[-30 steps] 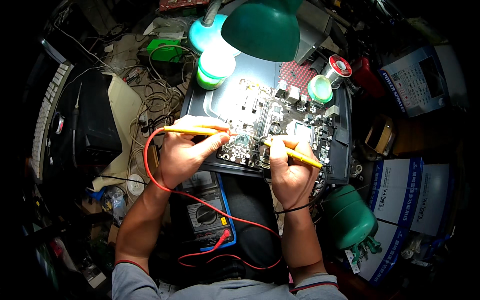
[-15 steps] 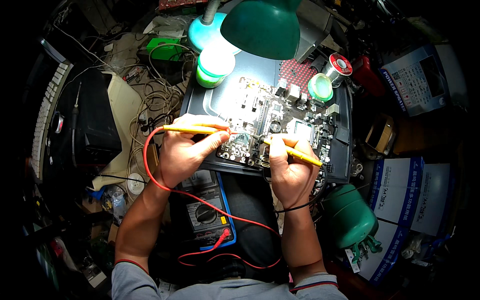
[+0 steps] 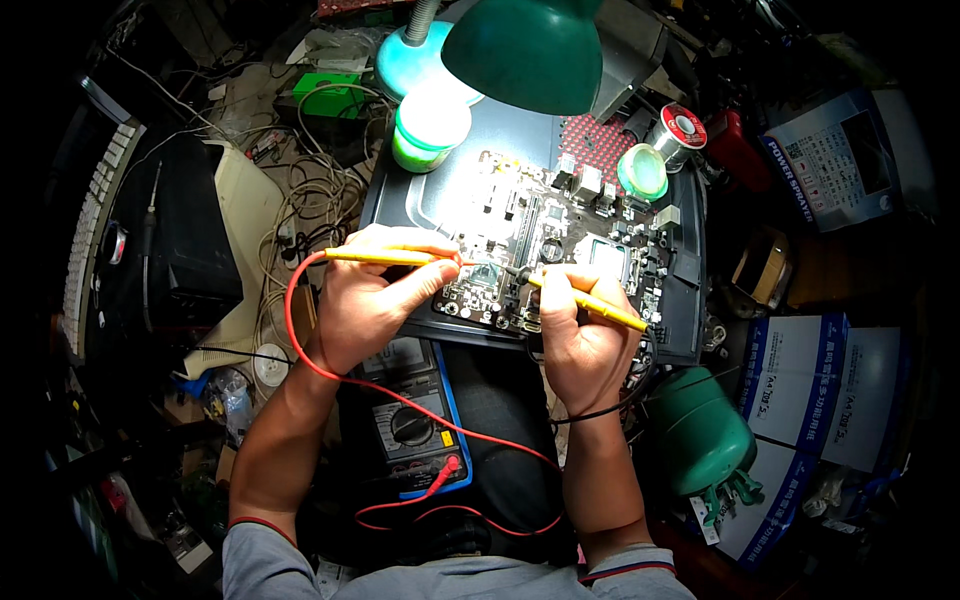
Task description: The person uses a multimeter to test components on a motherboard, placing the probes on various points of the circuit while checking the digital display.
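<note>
A dark motherboard (image 3: 572,225) lies under bright light on a black panel (image 3: 384,200). My left hand (image 3: 368,305) pinches a yellow multimeter probe (image 3: 375,257) with a red lead (image 3: 400,396); its tip points at the board near a square chip (image 3: 484,275). My right hand (image 3: 588,335) grips a second yellow probe (image 3: 608,312) with a black lead, its tip close to the same chip from the right. Whether either tip touches is too small to tell. Below the board, a multimeter (image 3: 408,425) with a dial and blue edge rests by my lap, its display partly hidden by my left forearm.
A green lamp shade (image 3: 525,55) overhangs the panel's far side. Green-and-white jars (image 3: 425,140) and a solder spool (image 3: 680,132) stand on the panel. Tangled cables (image 3: 325,190) and a keyboard (image 3: 95,220) lie left. At right are a green tank (image 3: 700,430) and boxes (image 3: 795,375).
Both hands hold almost the same pose. The right probe has shifted very slightly, and the multimeter's display reading looks different.
</note>
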Motion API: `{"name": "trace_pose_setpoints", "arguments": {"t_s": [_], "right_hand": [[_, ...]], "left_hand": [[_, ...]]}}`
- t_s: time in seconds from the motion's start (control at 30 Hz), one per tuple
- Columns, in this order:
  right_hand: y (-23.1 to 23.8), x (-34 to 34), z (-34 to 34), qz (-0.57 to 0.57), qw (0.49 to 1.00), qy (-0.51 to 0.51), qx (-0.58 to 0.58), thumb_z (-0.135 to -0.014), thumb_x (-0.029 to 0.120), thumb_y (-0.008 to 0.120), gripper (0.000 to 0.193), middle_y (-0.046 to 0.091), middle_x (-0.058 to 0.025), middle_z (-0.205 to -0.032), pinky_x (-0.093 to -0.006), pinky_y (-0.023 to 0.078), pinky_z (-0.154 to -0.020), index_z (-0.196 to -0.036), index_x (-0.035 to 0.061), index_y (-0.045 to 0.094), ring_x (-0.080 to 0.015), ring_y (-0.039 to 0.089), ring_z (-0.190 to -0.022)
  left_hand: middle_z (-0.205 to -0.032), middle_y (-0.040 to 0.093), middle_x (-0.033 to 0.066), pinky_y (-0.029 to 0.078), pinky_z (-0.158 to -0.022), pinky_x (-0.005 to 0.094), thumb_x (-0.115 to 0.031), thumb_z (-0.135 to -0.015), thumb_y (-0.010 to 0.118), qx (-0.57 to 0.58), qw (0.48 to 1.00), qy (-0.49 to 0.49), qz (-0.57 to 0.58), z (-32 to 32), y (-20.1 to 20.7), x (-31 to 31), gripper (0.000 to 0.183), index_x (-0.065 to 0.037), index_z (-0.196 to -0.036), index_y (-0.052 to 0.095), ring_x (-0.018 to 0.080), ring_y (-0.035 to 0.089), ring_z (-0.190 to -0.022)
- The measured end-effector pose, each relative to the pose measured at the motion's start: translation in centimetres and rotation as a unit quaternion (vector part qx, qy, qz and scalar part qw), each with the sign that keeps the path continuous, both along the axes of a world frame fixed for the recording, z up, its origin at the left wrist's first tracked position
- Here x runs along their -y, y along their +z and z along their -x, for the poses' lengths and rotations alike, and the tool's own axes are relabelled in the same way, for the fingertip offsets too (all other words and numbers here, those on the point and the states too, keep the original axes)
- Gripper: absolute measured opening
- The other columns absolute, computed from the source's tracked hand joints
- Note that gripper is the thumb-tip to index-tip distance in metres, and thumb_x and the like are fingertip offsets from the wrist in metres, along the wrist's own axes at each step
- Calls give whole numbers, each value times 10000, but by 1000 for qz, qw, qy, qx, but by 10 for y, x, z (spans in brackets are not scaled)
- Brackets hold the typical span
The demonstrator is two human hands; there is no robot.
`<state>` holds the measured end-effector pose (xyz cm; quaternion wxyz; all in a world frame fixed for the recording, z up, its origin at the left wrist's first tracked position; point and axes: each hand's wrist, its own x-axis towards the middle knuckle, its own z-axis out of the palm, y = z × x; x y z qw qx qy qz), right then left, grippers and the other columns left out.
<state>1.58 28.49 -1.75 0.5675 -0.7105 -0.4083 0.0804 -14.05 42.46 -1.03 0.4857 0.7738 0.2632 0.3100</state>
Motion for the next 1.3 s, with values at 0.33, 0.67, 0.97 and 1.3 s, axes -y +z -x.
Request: {"name": "trace_pose_setpoints", "arguments": {"t_s": [0.33,0.67,0.97,1.3], "right_hand": [[2,1,0,13,1000,-5,-2,-884,127,677,122,678,-128,-744,-355,524,-632,-915,13,649,-270,674,-647],[0,1,1,18,1000,-5,-4,-886,132,677,125,680,-130,-755,-360,524,-637,-925,16,650,-278,676,-658],[3,0,0,21,1000,-4,17,-891,138,671,127,685,-130,-767,-361,526,-650,-917,16,651,-279,679,-669],[2,0,0,22,1000,-6,8,-889,134,672,125,685,-129,-749,-356,525,-639,-910,12,651,-271,677,-651]], "left_hand": [[-890,744,82,540,-741,285,-68,-824,772,27,999,20,-21,-3,-5,0,132,-14,-939,741,176,705,-810],[-884,744,76,536,-745,285,-75,-826,771,19,999,23,-12,-4,-4,1,120,-25,-933,747,172,703,-810],[-979,728,79,512,-848,271,-33,-852,747,-14,1000,1,-15,1,1,1,167,-5,-1015,723,162,680,-912],[-975,728,81,515,-840,267,-23,-854,742,-10,1000,0,-14,1,-2,1,169,5,-1020,716,161,680,-911]]}}
